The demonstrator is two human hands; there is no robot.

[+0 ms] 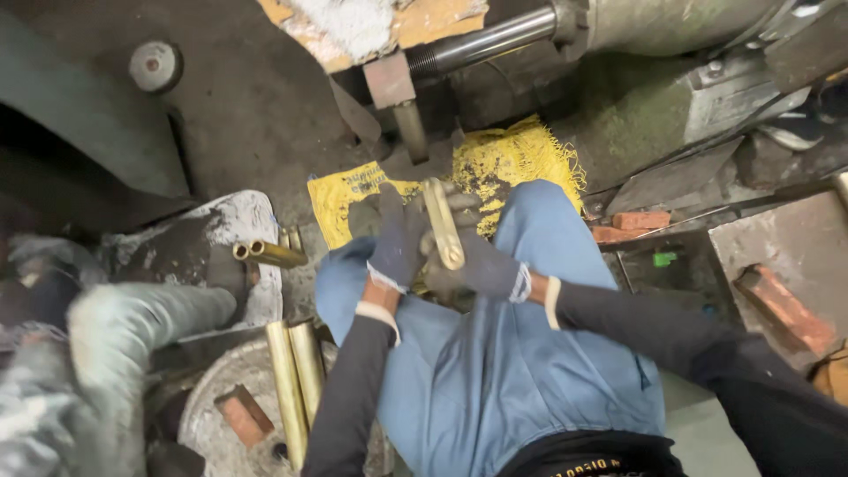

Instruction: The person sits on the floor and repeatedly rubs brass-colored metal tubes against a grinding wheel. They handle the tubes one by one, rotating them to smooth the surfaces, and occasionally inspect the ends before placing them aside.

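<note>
Both of my hands wear dark grey work gloves and meet above my knees, which are in blue trousers. A short brass tube (442, 223) stands almost upright between them. My left hand (396, 240) grips the tube from the left, fingers pointing up. My right hand (473, 261) closes around its lower part from the right. Below the hands lies a yellow woven sack (517, 155) on the dirty floor.
More brass tubes (274, 254) lie at the left, and two long brass tubes (296, 375) stand by my left knee. A steel rod and machine body (495, 40) fill the top. Red bricks (640, 221) lie at the right. Another person's grey-clad leg (132, 322) is at the left.
</note>
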